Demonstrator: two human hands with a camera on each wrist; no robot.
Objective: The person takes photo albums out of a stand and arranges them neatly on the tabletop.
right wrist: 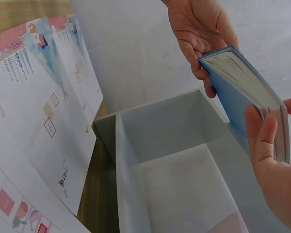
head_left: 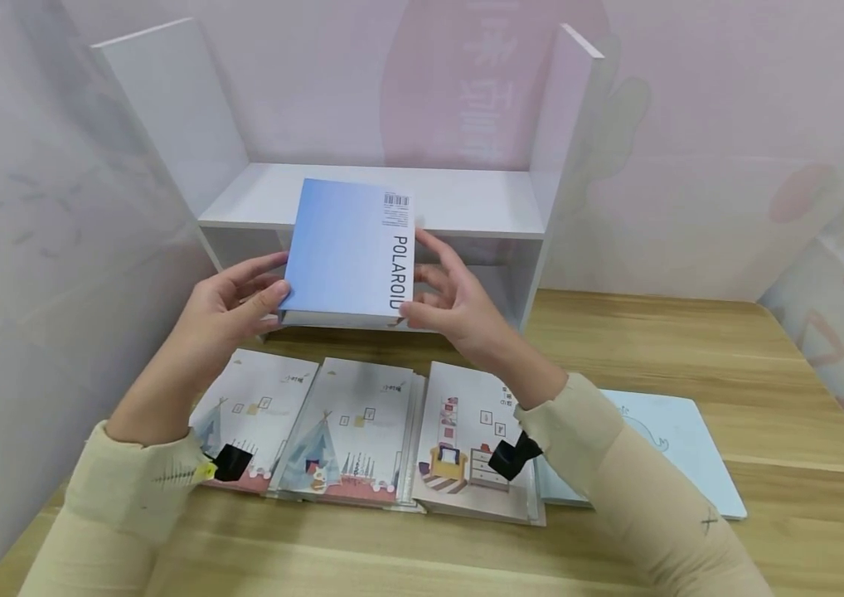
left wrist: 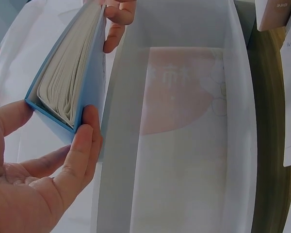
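Observation:
A thick blue photo album (head_left: 347, 249) marked POLAROID is held up in front of the white shelf's middle board (head_left: 467, 199). My left hand (head_left: 231, 311) grips its left edge, thumb on the near cover and fingers beneath. On the right edge my right hand (head_left: 459, 303) grips it the same way near the lower corner. Cream page edges of the album (left wrist: 60, 82) show between its covers in the left wrist view. Both hands hold the album (right wrist: 228, 92) in the right wrist view too, clear of the shelf below it.
The white shelf unit has tall side panels (head_left: 161, 108) and a lower compartment. Along the wooden table (head_left: 691, 340) lie several illustrated white albums (head_left: 351, 431), with a pale blue book (head_left: 679, 448) at their right. Printed walls stand behind and at the sides.

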